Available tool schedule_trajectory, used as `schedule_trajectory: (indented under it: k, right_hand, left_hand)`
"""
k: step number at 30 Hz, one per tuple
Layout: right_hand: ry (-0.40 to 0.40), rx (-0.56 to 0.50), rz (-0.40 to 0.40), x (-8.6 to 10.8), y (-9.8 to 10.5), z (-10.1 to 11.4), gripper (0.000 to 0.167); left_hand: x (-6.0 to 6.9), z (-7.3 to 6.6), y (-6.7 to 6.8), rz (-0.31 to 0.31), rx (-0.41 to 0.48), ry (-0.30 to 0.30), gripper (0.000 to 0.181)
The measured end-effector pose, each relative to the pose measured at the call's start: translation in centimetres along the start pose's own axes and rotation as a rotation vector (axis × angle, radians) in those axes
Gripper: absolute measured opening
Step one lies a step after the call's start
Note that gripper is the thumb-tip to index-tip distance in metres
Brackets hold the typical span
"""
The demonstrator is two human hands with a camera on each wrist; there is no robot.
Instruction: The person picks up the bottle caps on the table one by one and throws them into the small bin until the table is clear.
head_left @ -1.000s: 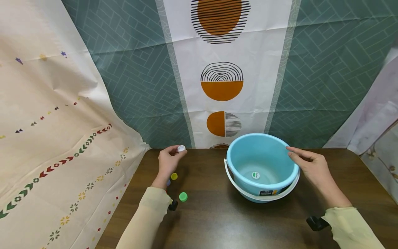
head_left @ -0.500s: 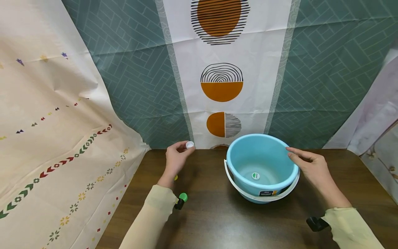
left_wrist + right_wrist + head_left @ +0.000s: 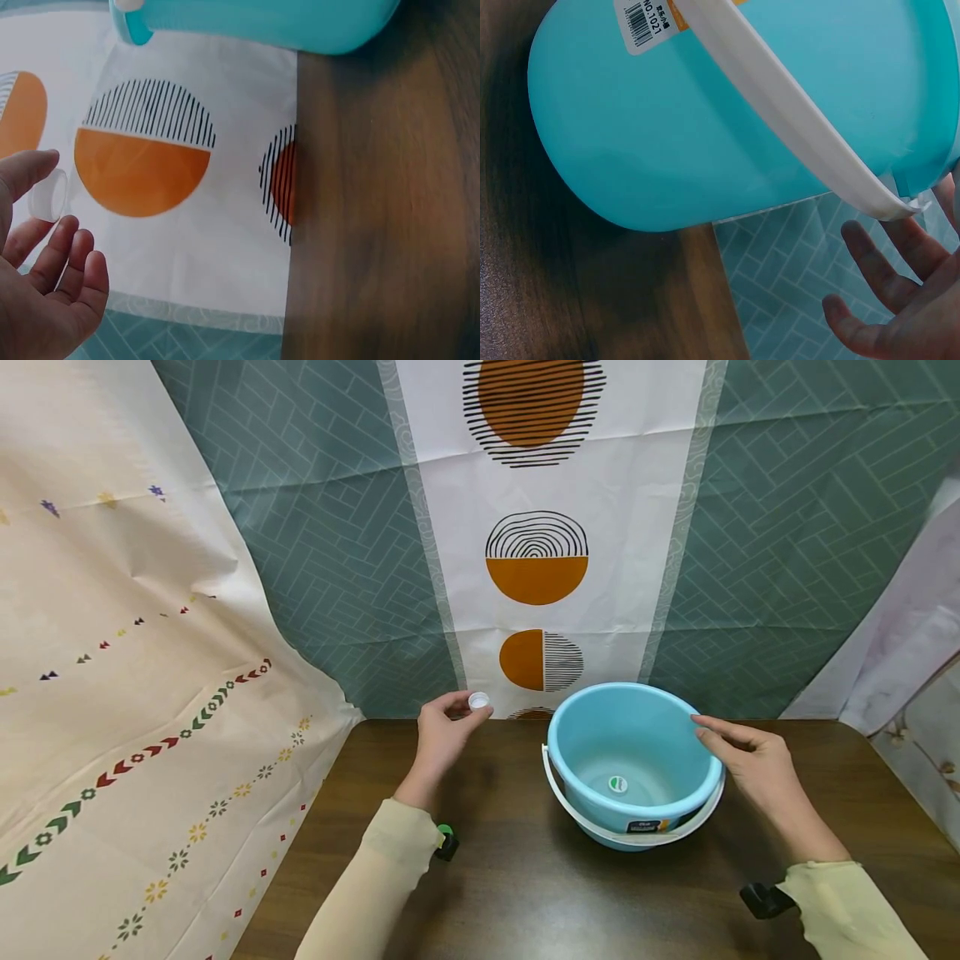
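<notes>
My left hand [image 3: 441, 735] pinches a small white bottle cap [image 3: 478, 701] between thumb and fingers, above the back of the table and left of the bucket. In the left wrist view the cap [image 3: 49, 196] appears edge-on between thumb and index finger. A light blue bucket [image 3: 600, 727] stands upright with its white handle [image 3: 780, 105] lowered at the front. At its right rim, my right hand [image 3: 759, 762] grips the edge with thumb and index finger; the other fingers are outside, partly curled. On the bucket's floor is a round green-and-white disc [image 3: 617, 784], either sticker or cap.
A green cap [image 3: 445, 830] on the brown wooden table [image 3: 525, 893] is mostly hidden by the left wrist's black camera [image 3: 447, 847]. Patterned cloth [image 3: 360, 568] hangs along the back edge; a cream cloth [image 3: 187, 760] covers the left side.
My left hand has moved right and slightly up with the white cap, closer to the bucket. Its arm now hides the yellow cap and others on the table. My right hand and the bucket stay put.
</notes>
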State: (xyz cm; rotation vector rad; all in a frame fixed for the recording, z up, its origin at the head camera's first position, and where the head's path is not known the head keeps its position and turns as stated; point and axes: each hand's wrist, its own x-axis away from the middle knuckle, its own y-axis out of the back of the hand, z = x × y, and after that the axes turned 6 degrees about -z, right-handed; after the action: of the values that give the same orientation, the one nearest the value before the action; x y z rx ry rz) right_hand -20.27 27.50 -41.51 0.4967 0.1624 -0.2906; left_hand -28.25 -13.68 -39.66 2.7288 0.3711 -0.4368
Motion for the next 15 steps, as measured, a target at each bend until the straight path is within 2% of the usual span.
schedule_trajectory:
  k: [15]
  right_hand:
    - [-0.020, 0.013, 0.005, 0.0, 0.0, 0.2, 0.046]
  left_hand:
    - [0.5, -1.7, -1.8, 0.072, 0.059, -0.037, 0.027]
